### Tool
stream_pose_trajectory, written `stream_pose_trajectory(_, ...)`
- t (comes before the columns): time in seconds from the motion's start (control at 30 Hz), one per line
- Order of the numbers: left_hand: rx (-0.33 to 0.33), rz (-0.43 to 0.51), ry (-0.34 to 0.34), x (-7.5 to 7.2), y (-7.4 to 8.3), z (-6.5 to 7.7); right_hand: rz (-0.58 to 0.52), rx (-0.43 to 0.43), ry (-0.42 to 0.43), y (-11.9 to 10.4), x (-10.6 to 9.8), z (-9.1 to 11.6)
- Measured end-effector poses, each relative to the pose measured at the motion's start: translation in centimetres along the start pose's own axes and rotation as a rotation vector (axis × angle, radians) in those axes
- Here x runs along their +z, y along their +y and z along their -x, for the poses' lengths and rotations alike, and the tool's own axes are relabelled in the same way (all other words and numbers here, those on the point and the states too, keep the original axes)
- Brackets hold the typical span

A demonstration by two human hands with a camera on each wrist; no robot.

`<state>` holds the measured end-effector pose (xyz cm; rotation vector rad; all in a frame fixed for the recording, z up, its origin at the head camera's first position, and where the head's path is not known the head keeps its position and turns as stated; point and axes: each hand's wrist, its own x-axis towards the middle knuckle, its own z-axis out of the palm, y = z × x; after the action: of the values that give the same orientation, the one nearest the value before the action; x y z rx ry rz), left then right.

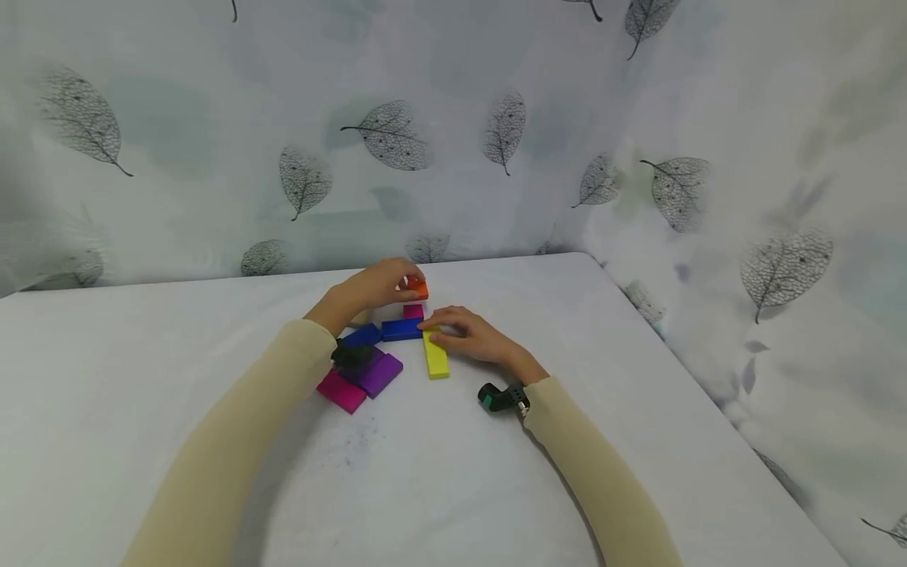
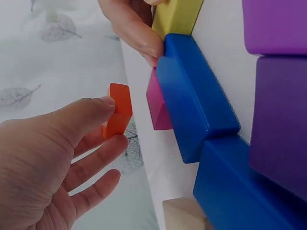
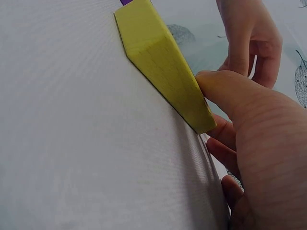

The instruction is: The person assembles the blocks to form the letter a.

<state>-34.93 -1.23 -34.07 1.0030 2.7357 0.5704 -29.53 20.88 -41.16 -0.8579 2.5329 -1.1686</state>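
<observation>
Left hand [image 1: 374,285] has an orange block [image 1: 418,290] pinched between thumb and fingers, roughly 1 o'clock from the middle blue block [image 1: 401,329] in the head view. Those fingers cover a good bit of it. Right hand [image 1: 473,339] is at 3 o'clock, thumb and fingers pinching the far end of a yellow block [image 1: 436,362] that lies around 4 o'clock.

Hard to see: a pale wooden block [image 2: 184,214] is mostly behind the left hand from above, and cut off in the left wrist view. The black gadget [image 1: 352,356] on that wrist hides much of a darker purple block [image 2: 280,120] at 8 o'clock. Small pink block [image 1: 413,312] at 1 o'clock is half tucked behind the blue.

White-covered table [image 1: 439,465], faint dark smudges [image 1: 363,442] towards 6 o'clock. Leaf-print backdrop [image 1: 453,205] at 12 and 3. Cream sleeves [image 1: 234,441] run off the bottom.
</observation>
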Motion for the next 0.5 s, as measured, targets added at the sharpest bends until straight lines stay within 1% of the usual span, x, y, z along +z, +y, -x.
stream_pose_trajectory(0.17, 0.011, 0.0, 0.008, -0.4, 0.2, 0.5, -0.001, -0.006, 0.001, 0.1, -0.1, 0.0)
stream_pose_trajectory(0.5, 0.035, 0.005, 0.022, -0.5, 0.2, 1.7, 0.0, 0.006, -0.001, 0.2, 0.0, -0.1)
